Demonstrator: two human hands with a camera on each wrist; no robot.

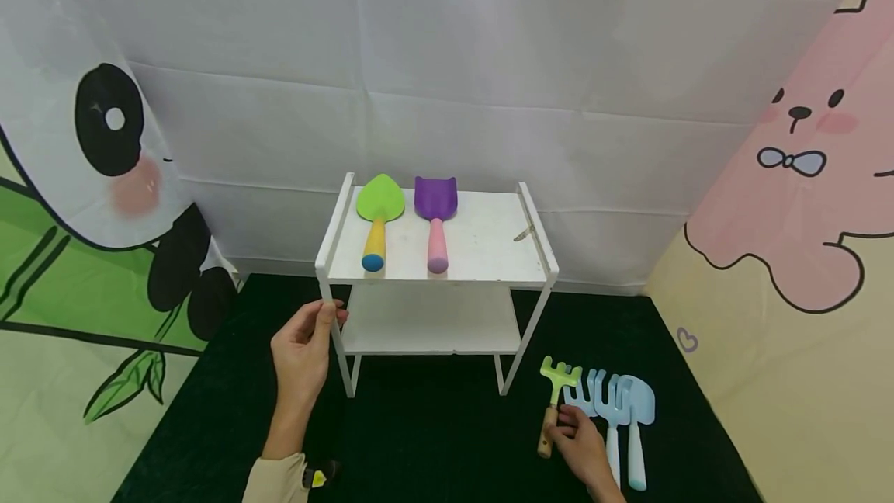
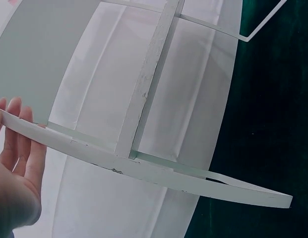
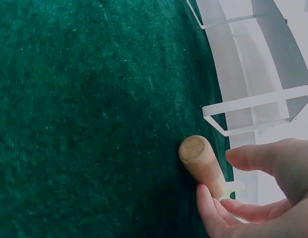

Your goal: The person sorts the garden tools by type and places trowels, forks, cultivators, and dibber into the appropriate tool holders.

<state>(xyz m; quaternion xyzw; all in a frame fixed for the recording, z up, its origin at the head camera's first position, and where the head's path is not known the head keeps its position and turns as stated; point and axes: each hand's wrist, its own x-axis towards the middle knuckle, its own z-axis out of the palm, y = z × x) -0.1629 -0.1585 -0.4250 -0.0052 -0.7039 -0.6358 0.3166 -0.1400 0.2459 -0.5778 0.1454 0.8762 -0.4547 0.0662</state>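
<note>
My left hand grips the front left upright of a small white two-tier shelf; in the left wrist view its fingers pass behind the white bar. My right hand is at the wooden handle of a green toy rake. The right wrist view shows fingertips touching the handle, with the thumb held apart from it. Beside that hand lie two light-blue rakes and a light-blue shovel, partly overlapping. The green rake's head overlaps one blue rake.
On the shelf's top board lie a green spade with a yellow handle and a purple shovel with a pink handle. The shelf stands on a dark green cloth. Behind it hangs a white sheet, with cartoon-printed sheets either side.
</note>
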